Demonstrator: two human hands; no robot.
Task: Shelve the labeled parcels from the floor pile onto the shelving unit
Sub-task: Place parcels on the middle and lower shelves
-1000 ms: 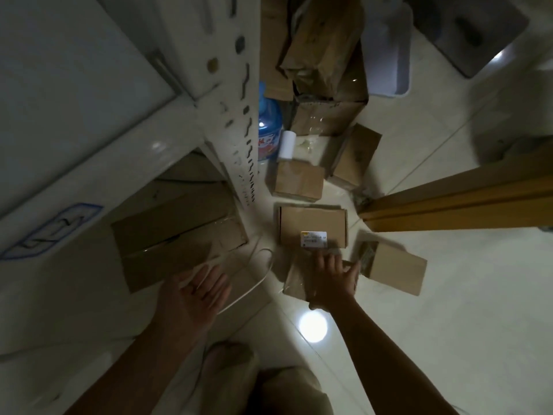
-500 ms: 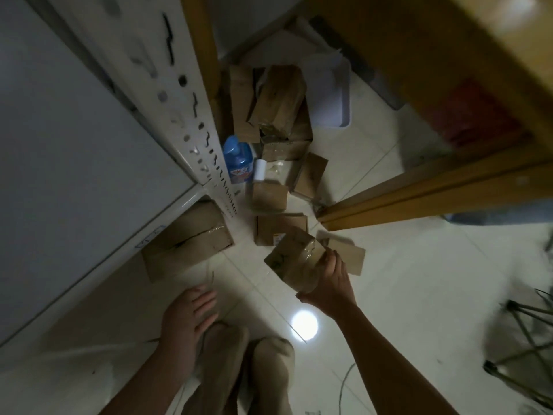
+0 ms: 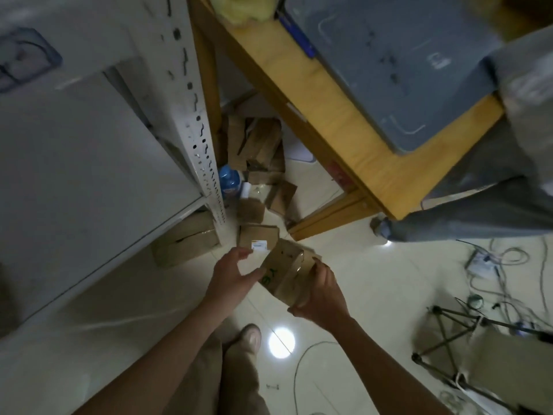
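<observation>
A small brown cardboard parcel (image 3: 284, 271) with green marker letters on one face hangs in the air above the floor. My right hand (image 3: 321, 290) grips its right side and underside. My left hand (image 3: 232, 272) touches its left face with thumb and fingers spread. Below lies the floor pile: a flat parcel with a white label (image 3: 257, 236), and several more brown boxes (image 3: 257, 151) further back. The white metal shelving unit (image 3: 89, 163) fills the left, its perforated upright (image 3: 200, 124) just left of the pile. One large box (image 3: 185, 239) lies under its lowest shelf.
A blue water bottle (image 3: 229, 182) stands by the upright. A wooden table (image 3: 335, 121) with a grey mat overhangs the right of the pile; a person in grey trousers (image 3: 478, 211) stands beside it. Cables and a tripod (image 3: 466, 333) lie at the right. My feet (image 3: 251, 336) are below.
The parcel came off the floor in my right hand and rose. My left hand came up from near the floor to its left side. The view lifted, showing the table.
</observation>
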